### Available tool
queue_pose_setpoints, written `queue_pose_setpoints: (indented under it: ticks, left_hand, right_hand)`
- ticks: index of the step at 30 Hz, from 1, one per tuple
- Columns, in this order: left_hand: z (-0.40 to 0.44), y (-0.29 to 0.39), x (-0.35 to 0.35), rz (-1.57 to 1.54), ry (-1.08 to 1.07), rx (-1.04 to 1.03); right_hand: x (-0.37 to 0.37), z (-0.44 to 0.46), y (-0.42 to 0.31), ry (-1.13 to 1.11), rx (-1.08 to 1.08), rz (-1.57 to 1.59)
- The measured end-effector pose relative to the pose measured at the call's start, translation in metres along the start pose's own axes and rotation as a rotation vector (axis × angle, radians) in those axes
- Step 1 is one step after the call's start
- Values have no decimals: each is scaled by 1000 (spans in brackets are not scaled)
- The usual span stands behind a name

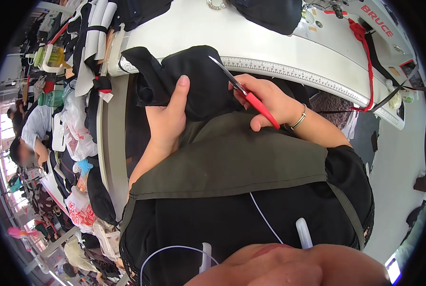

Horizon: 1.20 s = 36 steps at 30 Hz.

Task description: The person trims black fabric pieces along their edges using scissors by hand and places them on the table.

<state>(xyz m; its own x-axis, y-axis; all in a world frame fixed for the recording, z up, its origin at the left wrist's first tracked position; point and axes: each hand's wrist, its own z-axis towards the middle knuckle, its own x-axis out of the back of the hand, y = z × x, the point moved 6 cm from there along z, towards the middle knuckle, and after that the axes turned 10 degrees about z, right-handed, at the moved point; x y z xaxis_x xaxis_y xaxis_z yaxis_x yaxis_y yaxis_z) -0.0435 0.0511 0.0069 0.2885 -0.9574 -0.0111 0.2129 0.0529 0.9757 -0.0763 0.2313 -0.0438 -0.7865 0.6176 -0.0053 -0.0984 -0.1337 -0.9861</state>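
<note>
A piece of black fabric (201,78) is bunched at the table's near edge, partly over the ruler strip. My left hand (167,119) is closed on it from below, with the thumb pointing up on top; its other fingers are hidden behind the cloth. In my right hand (272,102) is a pair of scissors (263,110) with red handles. Their dark blades look closed and point up and left, in front of the fabric's right side. Whether the blades touch the cloth I cannot tell.
The white sewing table (265,50) has a ruler strip (289,71) along its near edge. At the right stands a sewing machine (384,28) with a red cord (365,52). More dark cloth (270,14) lies at the back. Plastic bags (77,126) crowd the left, where another person (34,126) sits.
</note>
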Motion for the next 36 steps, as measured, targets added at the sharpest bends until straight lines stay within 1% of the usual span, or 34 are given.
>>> queue_pose_setpoints:
  ticks: [8, 12, 17, 20, 22, 29, 31, 36]
  left_hand:
    - [1, -2, 1, 21, -8, 17]
    - [2, -1, 2, 32, 13, 17]
    - [4, 1, 2, 24, -2, 0]
    - [4, 1, 4, 2, 53, 32]
    - [6, 4, 4, 18, 23, -1]
    - [0, -1, -2, 48, -23, -18]
    - [-1, -3, -5, 68, -82, -14]
    - [0, -6, -2, 50, -57, -11]
  right_hand:
    - [2, -1, -3, 16, -6, -52]
    - [3, -2, -1, 42, -22, -13]
    - [5, -3, -3, 64, 35, -74]
    - [7, -5, -3, 59, 13, -87]
    - [6, -5, -1, 55, 1, -61]
    - [4, 0, 0, 42, -1, 18]
    - [5, 0, -2, 36, -5, 10]
    - [6, 0, -5, 62, 19, 9]
